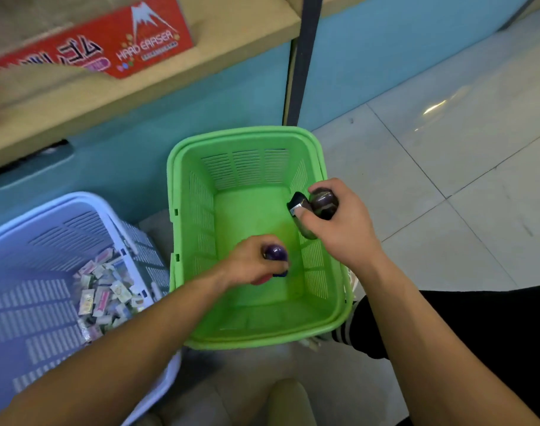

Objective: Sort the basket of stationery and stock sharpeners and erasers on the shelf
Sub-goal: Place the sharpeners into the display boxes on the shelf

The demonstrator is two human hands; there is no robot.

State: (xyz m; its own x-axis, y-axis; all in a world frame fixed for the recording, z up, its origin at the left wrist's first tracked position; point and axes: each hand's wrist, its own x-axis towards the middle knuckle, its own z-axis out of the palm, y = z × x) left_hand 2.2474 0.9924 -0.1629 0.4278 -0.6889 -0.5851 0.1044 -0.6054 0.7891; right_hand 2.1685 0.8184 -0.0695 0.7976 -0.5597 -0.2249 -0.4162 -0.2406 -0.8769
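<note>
Almost bare inside, the green basket (pixel 241 133) stood on the floor (pixel 447 149) below the shelf (pixel 158 84) as both hands reached into it. The left hand (pixel 247 265) curled round a rounded purple piece (pixel 274 253), probably a sharpener, low over the basket's bottom; something reddish showed under the fingers, too hidden to name. The right hand (pixel 342 226), near the basket's right wall, gripped several dark rounded pieces (pixel 324 202) at once, one of them bearing a small label.

Just beside the green basket, to its left, a pale blue basket (pixel 87 196) held a heap of small wrapped erasers (pixel 105 293). On the shelf above lay a red box (pixel 151 41) printed "HARD ERASER".

The risk looked greatest in the right hand: with so many smooth, round pieces held in one grip, one could slip as the hand lifted toward the shelf and roll away across the tiles. A dropped piece might also land among the erasers and undo the sorting. The left hand's hold, on a single piece, appeared the firmer of the two.
</note>
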